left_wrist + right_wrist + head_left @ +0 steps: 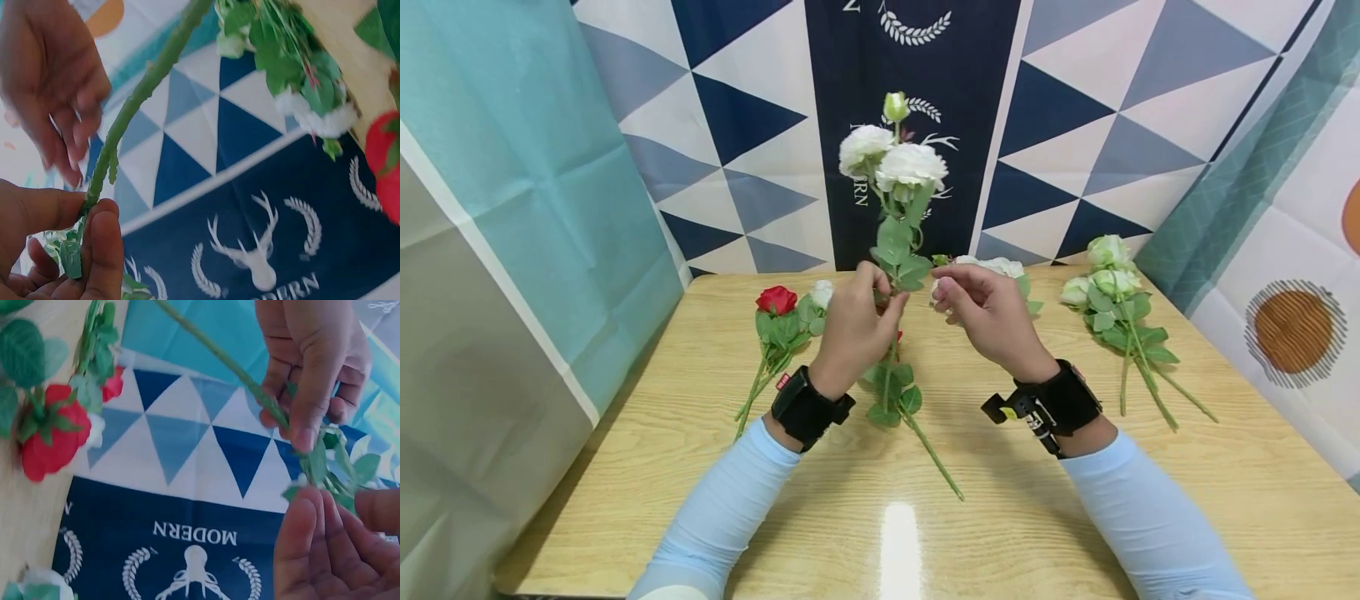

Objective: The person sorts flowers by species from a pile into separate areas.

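Note:
My left hand (857,327) pinches the green stem of a white artificial flower spray (912,167) between thumb and fingers. The spray stands upright above the table, with two full blooms and a pale bud (896,107) on top. In the left wrist view, its bare stem (140,94) runs up from the pinching fingers. My right hand (996,321) hovers just right of the stem, fingers loosely bent, apart from it in the head view. The right wrist view has its fingertips close beneath the leaves (317,459); whether they touch cannot be told.
On the wooden table (985,517), a red rose (777,300) lies left beside a small white flower (822,293). Below my left hand lies another leafy stem (932,446). White blooms (1000,266) lie behind my right hand; pale green-white roses (1111,279) lie far right. Patterned cloth borders the table.

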### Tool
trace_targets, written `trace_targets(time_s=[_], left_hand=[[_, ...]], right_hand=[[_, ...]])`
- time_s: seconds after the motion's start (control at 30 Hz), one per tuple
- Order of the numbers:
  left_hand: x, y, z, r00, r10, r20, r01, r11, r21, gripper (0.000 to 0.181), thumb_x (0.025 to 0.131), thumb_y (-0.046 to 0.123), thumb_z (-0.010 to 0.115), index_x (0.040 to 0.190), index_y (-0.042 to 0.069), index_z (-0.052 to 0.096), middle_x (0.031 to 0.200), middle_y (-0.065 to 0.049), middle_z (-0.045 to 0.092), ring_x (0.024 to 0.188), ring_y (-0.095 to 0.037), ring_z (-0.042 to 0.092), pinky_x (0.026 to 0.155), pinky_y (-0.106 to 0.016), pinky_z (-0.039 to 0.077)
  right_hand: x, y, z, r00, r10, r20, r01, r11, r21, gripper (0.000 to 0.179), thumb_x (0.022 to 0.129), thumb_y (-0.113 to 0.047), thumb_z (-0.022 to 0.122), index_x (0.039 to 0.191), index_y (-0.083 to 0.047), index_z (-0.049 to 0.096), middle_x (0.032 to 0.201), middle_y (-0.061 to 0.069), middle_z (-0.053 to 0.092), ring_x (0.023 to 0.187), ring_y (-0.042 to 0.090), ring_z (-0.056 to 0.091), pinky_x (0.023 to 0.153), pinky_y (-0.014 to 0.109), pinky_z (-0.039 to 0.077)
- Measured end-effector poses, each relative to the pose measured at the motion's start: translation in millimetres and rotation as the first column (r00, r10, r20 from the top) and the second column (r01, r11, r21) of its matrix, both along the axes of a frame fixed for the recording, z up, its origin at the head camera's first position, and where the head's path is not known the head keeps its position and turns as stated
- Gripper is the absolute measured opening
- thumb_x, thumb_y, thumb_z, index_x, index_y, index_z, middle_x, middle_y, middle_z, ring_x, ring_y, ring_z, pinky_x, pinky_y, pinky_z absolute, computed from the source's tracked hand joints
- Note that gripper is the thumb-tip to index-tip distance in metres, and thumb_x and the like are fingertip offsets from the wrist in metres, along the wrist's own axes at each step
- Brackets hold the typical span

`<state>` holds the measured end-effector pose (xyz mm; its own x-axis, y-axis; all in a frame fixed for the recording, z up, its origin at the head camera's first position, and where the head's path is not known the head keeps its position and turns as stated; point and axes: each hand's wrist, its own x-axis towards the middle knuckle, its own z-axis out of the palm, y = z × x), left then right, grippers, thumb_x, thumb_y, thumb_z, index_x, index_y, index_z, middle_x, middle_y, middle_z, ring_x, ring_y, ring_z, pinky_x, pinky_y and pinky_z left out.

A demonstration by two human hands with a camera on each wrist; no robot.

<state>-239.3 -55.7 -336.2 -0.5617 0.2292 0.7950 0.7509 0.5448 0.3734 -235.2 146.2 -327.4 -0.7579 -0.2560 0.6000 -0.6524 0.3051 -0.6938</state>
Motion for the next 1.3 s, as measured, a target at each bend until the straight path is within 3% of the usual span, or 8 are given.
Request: trace_targets(time_s=[0.2,0.43,0.7,0.77,0.83,0.97,1.07,1.3], left_hand=[[13.3,17.8,-7.7,0.996,-0.086,0.002,0.086,0.996,-0.028,0.023,0.091,0.012,0.064,0.086,0.007,0.042,0.07,-0.003,0.05,0.056,-0.006,0.05,0.051,-0.02,0.04],[22.0,26.7,-12.8,0.986,-0.163,0.022,0.164,0.985,-0.047,0.023,0.089,0.01,0.066,0.09,0.006,0.043,0.073,-0.002,0.052,0.057,-0.004,0.052,0.052,-0.016,0.041],[24.5,25.4,-9.4,0.981,-0.191,0.022,0.192,0.981,-0.021,0.023,0.089,0.009,0.066,0.101,0.004,0.047,0.082,-0.004,0.058,0.062,-0.005,0.057,0.055,-0.015,0.044],[24.7,24.7,-9.0,0.982,-0.188,0.017,0.188,0.982,-0.018,0.023,0.089,0.01,0.066,0.102,0.003,0.048,0.085,-0.005,0.059,0.066,-0.005,0.059,0.058,-0.014,0.045],[24.4,24.9,-9.1,0.982,-0.187,0.01,0.187,0.982,-0.023,0.023,0.09,0.01,0.066,0.102,0.003,0.049,0.086,-0.005,0.059,0.066,-0.006,0.059,0.059,-0.013,0.045],[25.0,26.9,-9.1,0.981,-0.193,0.002,0.193,0.981,-0.035,0.022,0.089,0.01,0.066,0.102,0.004,0.049,0.086,-0.005,0.059,0.065,-0.006,0.059,0.059,-0.012,0.045],[25.6,28.1,-9.4,0.983,-0.184,0.001,0.184,0.982,-0.042,0.023,0.089,0.01,0.067,0.101,0.004,0.048,0.082,-0.003,0.057,0.06,-0.005,0.052,0.055,-0.014,0.042],[24.1,29.2,-12.0,0.984,-0.177,0.008,0.177,0.984,-0.03,0.033,0.086,0.019,0.072,0.096,0.006,0.043,0.071,0.0,0.049,0.057,-0.005,0.044,0.052,-0.017,0.036]], right_hand=[[-3.0,3,-0.8,0.993,0.057,0.106,-0.034,0.977,-0.213,0.034,0.099,-0.022,0.051,0.121,0.002,0.061,0.097,0.012,0.067,0.08,0.019,0.066,0.067,0.031,0.055],[-7.7,10,-4.0,0.974,0.154,0.166,-0.102,0.953,-0.284,0.028,0.095,-0.02,0.06,0.111,0.002,0.067,0.082,0.007,0.07,0.061,0.008,0.06,0.058,0.021,0.048],[-6.0,18,1.8,0.832,0.501,0.238,-0.368,0.819,-0.44,0.03,0.097,-0.005,0.054,0.125,0.006,0.057,0.107,0.012,0.068,0.096,0.017,0.065,0.082,0.029,0.052],[-4.8,19,3.8,0.816,0.531,0.229,-0.397,0.802,-0.446,0.032,0.096,0.0,0.053,0.127,0.007,0.055,0.111,0.013,0.067,0.101,0.019,0.064,0.084,0.03,0.051],[-4.4,19,4.8,0.823,0.522,0.223,-0.393,0.808,-0.439,0.032,0.095,0.003,0.054,0.126,0.007,0.055,0.113,0.013,0.066,0.103,0.021,0.064,0.084,0.031,0.051],[-3.8,16,5.4,0.897,0.387,0.215,-0.297,0.886,-0.357,0.024,0.092,-0.002,0.061,0.114,0.007,0.063,0.1,0.011,0.07,0.089,0.017,0.067,0.073,0.027,0.054],[-2.2,14,5.4,0.923,0.318,0.215,-0.242,0.917,-0.318,0.02,0.092,-0.003,0.062,0.108,0.007,0.065,0.092,0.01,0.071,0.08,0.014,0.066,0.068,0.025,0.053],[0.3,14,4.9,0.916,0.324,0.238,-0.244,0.919,-0.31,0.028,0.093,-0.01,0.061,0.119,0.003,0.061,0.096,0.01,0.07,0.075,0.011,0.063,0.064,0.022,0.05]])
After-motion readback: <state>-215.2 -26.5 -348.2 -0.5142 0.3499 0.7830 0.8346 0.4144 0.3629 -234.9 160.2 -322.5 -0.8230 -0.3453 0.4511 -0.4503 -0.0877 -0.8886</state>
